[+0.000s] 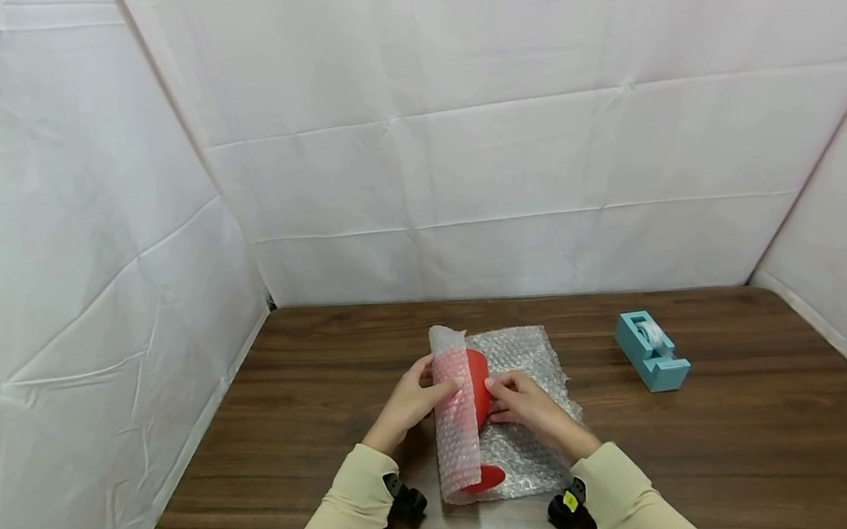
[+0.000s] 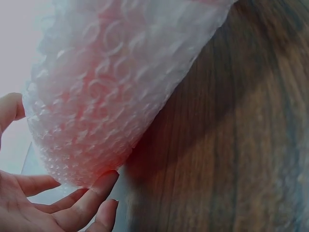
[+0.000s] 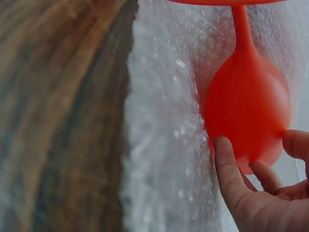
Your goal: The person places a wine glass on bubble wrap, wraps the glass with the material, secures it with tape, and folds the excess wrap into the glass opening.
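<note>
A red wine glass [image 1: 480, 385] lies on a sheet of bubble wrap [image 1: 533, 458], its round foot toward the person. The sheet's left part is folded up over one side of the glass, and red shows through it. My left hand [image 1: 409, 400] grips this fold with the thumb on top; in the left wrist view its fingers touch the wrap [image 2: 91, 101] near one end. On the other side, my right hand [image 1: 535, 412] holds the bowl near its rim. Thumb and fingers sit around the red bowl [image 3: 248, 104] in the right wrist view.
A light blue tape dispenser [image 1: 652, 352] with a roll of clear tape stands to the right on the dark wooden table [image 1: 314, 387]. White fabric walls [image 1: 505, 160] enclose the table at the back and both sides.
</note>
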Motion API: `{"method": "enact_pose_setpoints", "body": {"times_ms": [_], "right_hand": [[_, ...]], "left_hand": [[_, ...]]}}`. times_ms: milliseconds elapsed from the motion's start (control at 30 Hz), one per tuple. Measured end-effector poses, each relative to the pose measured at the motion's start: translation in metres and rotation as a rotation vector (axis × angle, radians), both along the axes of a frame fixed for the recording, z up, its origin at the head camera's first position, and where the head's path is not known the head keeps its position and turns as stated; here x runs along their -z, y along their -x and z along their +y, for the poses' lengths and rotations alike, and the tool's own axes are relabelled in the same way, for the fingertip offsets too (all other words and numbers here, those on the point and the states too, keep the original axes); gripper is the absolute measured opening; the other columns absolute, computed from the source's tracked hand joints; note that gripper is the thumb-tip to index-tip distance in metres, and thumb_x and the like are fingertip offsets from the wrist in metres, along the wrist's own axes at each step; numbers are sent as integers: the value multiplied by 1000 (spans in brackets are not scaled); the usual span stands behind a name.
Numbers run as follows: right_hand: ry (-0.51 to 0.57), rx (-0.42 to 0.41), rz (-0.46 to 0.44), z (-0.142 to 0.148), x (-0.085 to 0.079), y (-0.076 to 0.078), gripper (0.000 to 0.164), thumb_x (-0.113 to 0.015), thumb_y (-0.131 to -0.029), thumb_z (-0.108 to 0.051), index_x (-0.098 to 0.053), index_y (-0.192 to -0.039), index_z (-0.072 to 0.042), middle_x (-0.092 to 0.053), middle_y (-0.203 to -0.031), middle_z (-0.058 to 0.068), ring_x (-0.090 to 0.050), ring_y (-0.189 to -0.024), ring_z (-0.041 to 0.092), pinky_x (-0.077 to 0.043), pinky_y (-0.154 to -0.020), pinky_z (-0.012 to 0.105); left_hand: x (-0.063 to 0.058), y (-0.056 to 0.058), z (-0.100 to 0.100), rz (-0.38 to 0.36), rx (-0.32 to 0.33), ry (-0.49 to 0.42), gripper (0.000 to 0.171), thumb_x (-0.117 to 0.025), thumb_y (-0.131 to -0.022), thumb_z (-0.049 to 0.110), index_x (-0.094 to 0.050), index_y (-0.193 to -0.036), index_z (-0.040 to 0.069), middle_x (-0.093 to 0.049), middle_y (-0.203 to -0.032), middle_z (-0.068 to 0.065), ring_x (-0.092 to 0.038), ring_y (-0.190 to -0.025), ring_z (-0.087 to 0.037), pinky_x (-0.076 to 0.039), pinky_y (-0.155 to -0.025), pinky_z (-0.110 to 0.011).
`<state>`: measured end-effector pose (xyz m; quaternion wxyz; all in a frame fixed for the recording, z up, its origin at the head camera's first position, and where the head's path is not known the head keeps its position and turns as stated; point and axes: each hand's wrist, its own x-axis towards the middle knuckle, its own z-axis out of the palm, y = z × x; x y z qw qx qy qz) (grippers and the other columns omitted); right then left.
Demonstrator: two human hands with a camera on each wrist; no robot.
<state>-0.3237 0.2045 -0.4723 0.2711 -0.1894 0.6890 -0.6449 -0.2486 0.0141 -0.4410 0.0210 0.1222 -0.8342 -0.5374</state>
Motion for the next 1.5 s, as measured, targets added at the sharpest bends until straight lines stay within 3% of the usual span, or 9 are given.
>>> {"method": "enact_pose_setpoints", "body": {"times_ms": [433,900,1267,1500], "right_hand": [[-16,-18,4,-3,3,-5,28,-49,-101,-20,-44,-107,7,-53,-98,12,-61,-78,13,-56,-78,32],[-10,-104,7,6,7,1,37,-50,-100,-28,-45,-111,7,-59,-95,9,-63,-78,12,-55,-76,27],[-17,-135,9,12,6,4,43,-49,-101,-29,-44,-117,11,-61,-97,12,-65,-80,13,-56,-77,29],[-32,-157,37,14,6,5,46,-48,-101,-28,-47,-119,14,-64,-99,13,-65,-82,12,-56,-78,28]], "left_hand": [[0,2,-3,4,14,27,75,-69,-84,34,-37,-146,7,-49,-138,-20,-51,-121,-36,-45,-97,-55],[-2,4,2,23,11,43,76,-69,-82,35,-37,-145,8,-48,-135,-18,-51,-119,-34,-46,-94,-52],[-1,6,7,-2,-9,78,82,-69,-79,41,-35,-145,7,-50,-130,-18,-52,-114,-32,-46,-93,-51],[-1,7,11,-37,-17,69,91,-70,-79,45,-26,-149,7,-43,-137,-20,-48,-121,-35,-43,-97,-53]]}}
